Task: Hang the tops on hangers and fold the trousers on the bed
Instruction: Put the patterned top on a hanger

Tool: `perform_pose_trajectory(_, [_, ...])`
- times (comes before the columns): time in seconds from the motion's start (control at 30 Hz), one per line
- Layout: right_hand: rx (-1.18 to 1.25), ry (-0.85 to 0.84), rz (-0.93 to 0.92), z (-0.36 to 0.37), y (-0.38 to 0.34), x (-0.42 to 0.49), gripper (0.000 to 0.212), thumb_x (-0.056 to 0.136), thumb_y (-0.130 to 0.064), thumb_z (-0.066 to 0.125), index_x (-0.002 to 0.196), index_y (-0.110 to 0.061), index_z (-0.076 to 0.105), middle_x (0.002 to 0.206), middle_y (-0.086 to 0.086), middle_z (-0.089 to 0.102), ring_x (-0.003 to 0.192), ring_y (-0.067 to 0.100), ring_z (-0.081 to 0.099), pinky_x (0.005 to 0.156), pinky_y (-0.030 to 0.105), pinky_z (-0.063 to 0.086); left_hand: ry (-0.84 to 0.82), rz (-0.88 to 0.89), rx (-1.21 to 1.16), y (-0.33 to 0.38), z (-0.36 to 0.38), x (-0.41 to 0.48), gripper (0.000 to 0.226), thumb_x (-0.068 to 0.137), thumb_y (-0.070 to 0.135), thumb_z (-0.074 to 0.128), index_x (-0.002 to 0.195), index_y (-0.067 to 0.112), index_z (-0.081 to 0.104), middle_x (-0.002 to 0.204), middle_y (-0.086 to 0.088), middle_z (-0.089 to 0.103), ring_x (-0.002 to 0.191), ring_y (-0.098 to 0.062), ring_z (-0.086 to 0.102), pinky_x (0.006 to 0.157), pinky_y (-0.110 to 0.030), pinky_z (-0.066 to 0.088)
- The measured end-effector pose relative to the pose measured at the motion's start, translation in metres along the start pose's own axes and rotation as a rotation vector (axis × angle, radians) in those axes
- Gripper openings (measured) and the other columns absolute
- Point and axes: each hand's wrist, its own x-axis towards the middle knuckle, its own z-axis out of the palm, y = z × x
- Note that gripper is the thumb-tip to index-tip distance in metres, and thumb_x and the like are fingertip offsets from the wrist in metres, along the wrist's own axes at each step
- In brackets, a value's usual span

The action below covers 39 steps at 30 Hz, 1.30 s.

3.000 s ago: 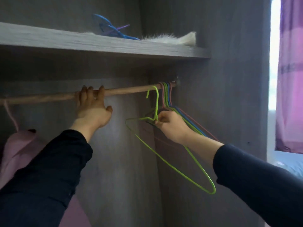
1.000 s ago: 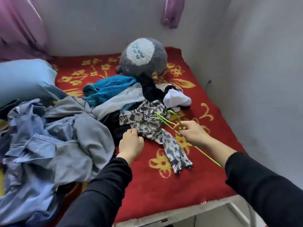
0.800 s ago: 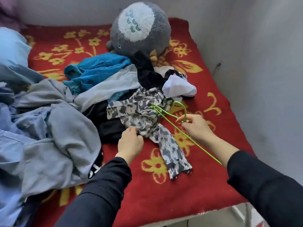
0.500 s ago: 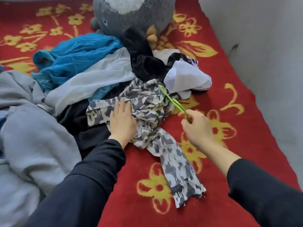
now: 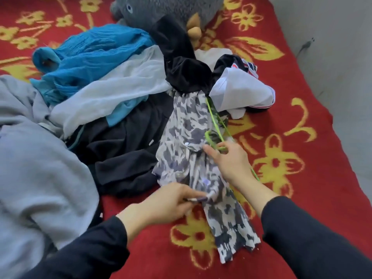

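Patterned top (image 5: 187, 127) lies stretched out mid-bed on the red blanket (image 5: 302, 178). Sweeping from nine o'clock: a grey garment (image 5: 40, 158) sits heaped, then a blue garment (image 5: 90, 57) and a black garment (image 5: 124, 154) right beside the top. Left hand (image 5: 167, 202) pinches the top's edge at its six o'clock, fingers tight on the cloth. Right hand (image 5: 229, 164) grips the green hanger (image 5: 213, 121), whose wire rests on the top's three o'clock side. A white garment (image 5: 239, 91) sits at one o'clock.
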Motion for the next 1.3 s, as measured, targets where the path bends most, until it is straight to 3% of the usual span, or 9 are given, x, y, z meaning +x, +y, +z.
perform_pose_trajectory(0.17, [-0.184,-0.191,0.126,0.021,0.011,-0.02,0.039,0.075,-0.027,0.063,0.114,-0.023,0.063,0.093,0.001,0.068,0.088,0.025,0.063,0.065,0.032,0.048,0.058,0.014,-0.215,0.012,0.0,-0.026,0.029,0.093,0.028,0.051,0.111,0.046,0.066,0.061,0.015,0.06,0.054,0.004,0.053,0.058,-0.014,0.046])
perform_pose_trajectory(0.27, [-0.179,-0.172,0.156,0.007,0.017,-0.029,0.03,0.072,-0.012,0.059,0.1,-0.016,0.069,0.091,0.01,0.068,0.084,0.03,0.06,0.07,0.035,0.049,0.059,-0.021,-0.125,0.011,-0.013,-0.043,0.037,0.088,0.027,0.056,0.114,0.053,0.062,0.055,0.01,0.058,0.045,0.002,0.045,0.051,-0.015,0.042])
perform_pose_trajectory(0.33, [-0.058,-0.131,0.171,-0.013,0.009,-0.034,0.018,0.071,-0.008,0.063,0.089,-0.008,0.068,0.076,0.011,0.065,0.073,0.03,0.057,0.063,0.034,0.048,0.076,-0.041,-0.017,0.016,-0.024,-0.057,0.034,0.083,0.03,0.06,0.111,0.048,0.064,0.051,0.015,0.054,0.043,0.0,0.043,0.051,-0.016,0.038])
perform_pose_trajectory(0.4, [0.124,-0.105,0.193,-0.041,-0.012,-0.041,0.007,0.071,-0.004,0.068,0.072,-0.008,0.062,0.062,0.003,0.054,0.059,0.022,0.045,0.049,0.024,0.037,0.151,-0.043,-0.034,0.027,-0.037,-0.071,0.011,0.081,0.034,0.064,0.08,0.023,0.067,0.05,0.01,0.044,0.047,-0.003,0.037,0.054,-0.027,0.037])
perform_pose_trajectory(0.53, [0.403,-0.097,0.162,-0.107,-0.073,-0.064,0.019,0.066,0.002,0.072,0.07,-0.01,0.057,0.058,0.005,0.042,0.051,0.017,0.037,0.044,0.02,0.029,0.218,0.013,-0.385,0.082,-0.09,-0.103,0.035,0.081,0.033,0.072,0.059,0.009,0.059,0.057,0.005,0.045,0.055,-0.006,0.04,0.054,-0.022,0.032])
perform_pose_trajectory(0.8, [0.381,-0.124,-0.138,-0.246,-0.228,-0.151,0.049,0.074,0.001,0.062,0.033,-0.016,0.041,0.041,-0.005,0.033,0.044,0.013,0.025,0.046,0.019,0.019,0.453,0.296,-0.526,0.267,-0.218,-0.198,0.017,0.074,0.029,0.072,0.067,0.014,0.075,0.063,-0.001,0.069,0.053,-0.011,0.063,0.052,-0.018,0.049])
perform_pose_trajectory(1.03, [0.592,-0.033,-0.38,-0.346,-0.337,-0.235,0.019,0.072,-0.009,0.066,0.058,-0.016,0.055,0.051,-0.001,0.047,0.042,0.011,0.035,0.044,0.019,0.023,0.565,0.366,-0.551,0.405,-0.274,-0.291,0.024,0.079,0.034,0.067,0.077,0.012,0.078,0.075,-0.006,0.073,0.064,-0.02,0.07,0.06,-0.026,0.056])
perform_pose_trajectory(1.17, [0.685,0.0,-0.525,-0.369,-0.367,-0.265,0.008,0.078,-0.019,0.064,0.077,-0.017,0.056,0.056,-0.003,0.055,0.035,0.005,0.036,0.034,0.014,0.022,0.667,0.409,-0.629,0.451,-0.283,-0.324,0.045,0.087,0.034,0.062,0.121,0.004,0.065,0.112,-0.016,0.066,0.099,-0.034,0.064,0.092,-0.044,0.051])
perform_pose_trajectory(1.3, [0.679,-0.01,-0.515,-0.374,-0.375,-0.282,0.012,0.085,-0.026,0.063,0.086,-0.013,0.063,0.068,0.001,0.064,0.034,0.003,0.038,0.032,0.013,0.023,0.747,0.42,-0.588,0.477,-0.285,-0.344,0.03,0.095,0.03,0.053,0.113,0.007,0.063,0.092,-0.009,0.068,0.084,-0.025,0.065,0.083,-0.035,0.054])
